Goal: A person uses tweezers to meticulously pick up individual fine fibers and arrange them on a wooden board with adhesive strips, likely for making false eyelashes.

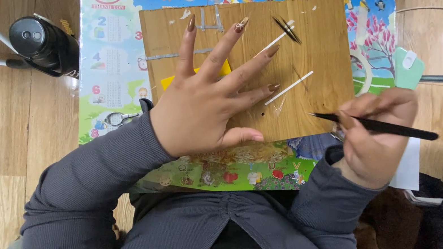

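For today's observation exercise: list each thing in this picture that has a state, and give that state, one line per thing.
left hand: flat, fingers spread, pressing on the board
right hand: closed around the black tool
black tool: held level, tip pointing at the board
wooden board: lying flat on the colourful table
white strips: lying loose on the board
yellow piece: mostly covered by the left hand

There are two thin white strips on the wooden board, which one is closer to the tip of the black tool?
The lower white strip, lying bare right of the left hand; the upper strip is farther up, partly under a finger, from the black tool.
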